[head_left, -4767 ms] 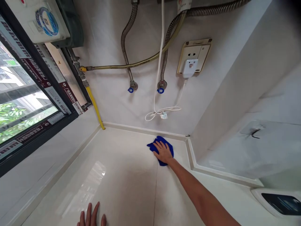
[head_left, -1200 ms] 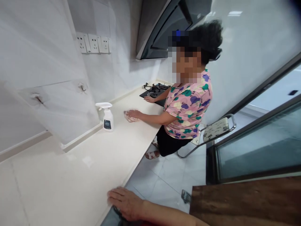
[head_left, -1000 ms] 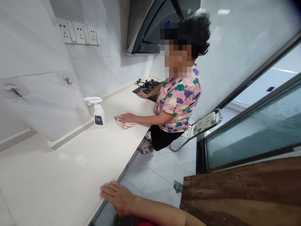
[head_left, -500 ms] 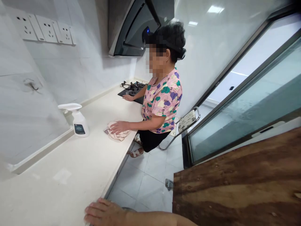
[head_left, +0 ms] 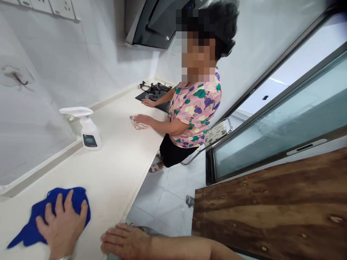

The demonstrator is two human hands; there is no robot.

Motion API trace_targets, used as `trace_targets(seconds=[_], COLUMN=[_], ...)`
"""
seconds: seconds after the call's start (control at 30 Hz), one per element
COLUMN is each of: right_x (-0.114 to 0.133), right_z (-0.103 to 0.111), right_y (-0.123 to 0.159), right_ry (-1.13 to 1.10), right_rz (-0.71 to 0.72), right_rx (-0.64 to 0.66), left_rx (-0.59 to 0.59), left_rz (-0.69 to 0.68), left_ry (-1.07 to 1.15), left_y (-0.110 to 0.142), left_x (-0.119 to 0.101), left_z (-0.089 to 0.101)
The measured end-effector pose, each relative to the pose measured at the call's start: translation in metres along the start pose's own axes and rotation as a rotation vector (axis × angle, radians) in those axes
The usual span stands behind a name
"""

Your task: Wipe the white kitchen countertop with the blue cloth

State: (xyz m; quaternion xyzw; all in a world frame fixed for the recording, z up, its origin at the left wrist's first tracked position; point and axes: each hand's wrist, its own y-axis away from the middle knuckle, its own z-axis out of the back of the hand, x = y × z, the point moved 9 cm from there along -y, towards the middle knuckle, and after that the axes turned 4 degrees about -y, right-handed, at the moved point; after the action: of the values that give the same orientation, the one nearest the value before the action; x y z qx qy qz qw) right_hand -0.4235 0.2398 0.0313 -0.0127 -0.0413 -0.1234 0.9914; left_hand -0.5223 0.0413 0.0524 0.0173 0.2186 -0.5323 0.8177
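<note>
My left hand lies palm down with fingers spread on a blue cloth, pressing it flat against the white countertop. The cloth's pointed corner trails toward the lower left, and part of it is hidden under my palm. At the counter's front edge rests my right hand, its fingers stretched out and nothing in them. A white spray bottle with a dark label stands upright near the wall, beyond my left hand.
Further along the counter, another person presses a pale cloth with one hand; the other hand is beside a gas stove. A range hood hangs above. Behind are a folding chair, a glass sliding door and a wooden board.
My left hand and the blue cloth have come into view at lower left. The other person's hand with the pale cloth has moved away toward the stove. My right hand stays on the edge.
</note>
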Motion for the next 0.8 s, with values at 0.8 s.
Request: trace_targets(seconds=[0.8], right_x=[-0.172], right_z=[-0.01], right_y=[-0.031], right_ry=[-0.484], right_rz=[-0.343], right_rx=[-0.472], left_rx=[-0.068], left_rz=[0.594], left_ry=[-0.316], left_y=[0.184], left_x=[0.221], left_z=[0.127])
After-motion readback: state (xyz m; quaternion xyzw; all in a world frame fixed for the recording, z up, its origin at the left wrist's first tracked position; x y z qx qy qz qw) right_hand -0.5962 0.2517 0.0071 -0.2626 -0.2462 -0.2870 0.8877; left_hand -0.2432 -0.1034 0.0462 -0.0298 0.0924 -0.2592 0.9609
